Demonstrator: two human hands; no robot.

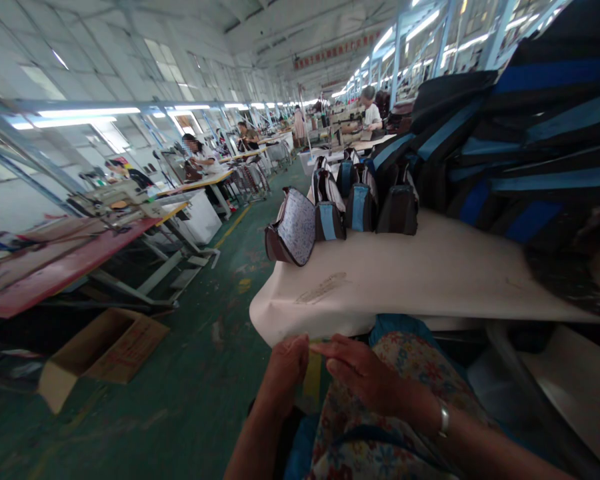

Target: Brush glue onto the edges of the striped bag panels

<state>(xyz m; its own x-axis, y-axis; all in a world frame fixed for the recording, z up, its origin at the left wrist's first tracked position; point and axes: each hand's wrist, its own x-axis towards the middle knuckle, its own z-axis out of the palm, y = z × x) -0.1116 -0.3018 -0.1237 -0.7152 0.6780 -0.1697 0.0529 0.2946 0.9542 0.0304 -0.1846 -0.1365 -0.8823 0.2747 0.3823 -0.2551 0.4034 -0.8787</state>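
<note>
Fingers [293, 353] of the left hand [283, 377] sit bunched together against a narrow yellow strip [312, 380]; fingers [347, 353] of the right hand [365, 373] lie straight and close together, their tips reaching the same strip from the other side. From my feed I cannot tell whether either hand is clamped on it. The strip stands between the two hands, just below the table's front edge.

Item, on the right wrist: a silver bracelet [444, 419]. Item, under the hands: a flowered apron [405, 387] over the lap, with blue cloth [395, 330] bunched at its top.

Item, just ahead: a white-topped table [405, 280], marked by a brownish smear [323, 288]. On it: a speckled pouch [296, 227], tilted, and beside it a row of upright blue-and-brown bags [360, 207]. Farther right, a tall stack of black-and-blue bags [545, 133] — partly blurred at its near end.

Item, to the left: a sewing machine [110, 197] on a red-topped table [60, 267], with an open cardboard box [100, 353] on the green floor [190, 393].

Beyond: co-workers [200, 153] seated along the rows of tables, and another [373, 113] across the aisle — all well apart from my hands.
</note>
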